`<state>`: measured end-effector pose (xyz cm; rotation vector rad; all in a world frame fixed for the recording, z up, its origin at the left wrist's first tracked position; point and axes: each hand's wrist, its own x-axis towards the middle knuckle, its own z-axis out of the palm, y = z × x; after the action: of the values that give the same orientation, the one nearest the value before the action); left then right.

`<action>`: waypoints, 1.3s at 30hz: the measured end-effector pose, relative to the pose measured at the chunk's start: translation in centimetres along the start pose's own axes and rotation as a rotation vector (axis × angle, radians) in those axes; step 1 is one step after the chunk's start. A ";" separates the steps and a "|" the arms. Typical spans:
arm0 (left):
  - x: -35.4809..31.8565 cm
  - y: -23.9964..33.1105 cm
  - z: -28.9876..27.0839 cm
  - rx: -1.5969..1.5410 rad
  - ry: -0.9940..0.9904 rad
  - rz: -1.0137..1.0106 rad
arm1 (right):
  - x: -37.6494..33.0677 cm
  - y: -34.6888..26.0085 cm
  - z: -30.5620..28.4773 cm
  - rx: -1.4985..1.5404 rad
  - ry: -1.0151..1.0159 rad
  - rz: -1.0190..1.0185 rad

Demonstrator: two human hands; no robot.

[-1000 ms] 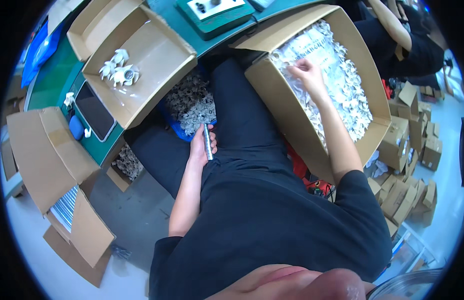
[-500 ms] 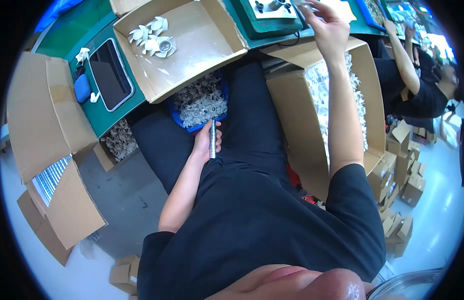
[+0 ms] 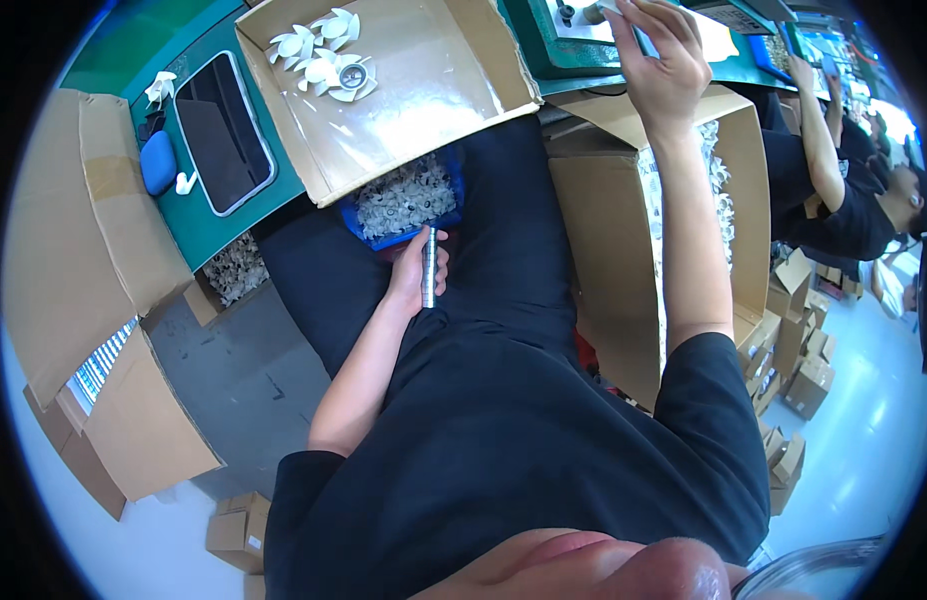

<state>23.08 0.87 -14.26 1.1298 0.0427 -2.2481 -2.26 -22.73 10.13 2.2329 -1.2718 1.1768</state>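
Left hand (image 3: 415, 275) rests on the lap, fingers curled around a slim metal rod (image 3: 429, 268), just near of the blue tray (image 3: 403, 205) of small white parts. Right hand (image 3: 663, 62) reaches far over the green desk (image 3: 543, 50), fingers pinching a flat pale piece (image 3: 623, 12) above the open carton (image 3: 623, 230).

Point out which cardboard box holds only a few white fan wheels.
The open cardboard box on the green bench, ahead of the left hand: few white fan wheels in one corner. The tall box under the right arm is heaped full.
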 end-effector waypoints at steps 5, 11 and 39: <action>0.4 0.0 0.5 0.018 0.009 -0.010 | 0.0 -0.4 -0.3 0.028 -0.022 -0.031; 0.5 -0.3 -0.2 0.010 0.038 -0.010 | -3.0 9.4 2.8 0.481 0.098 0.286; -4.5 1.0 2.5 0.156 -0.238 0.022 | 0.9 -8.3 -1.5 0.153 -0.012 -0.124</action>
<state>23.84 1.59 -9.14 0.9266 -0.2441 -2.3837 4.05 -17.73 12.74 2.3926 -1.0629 1.2539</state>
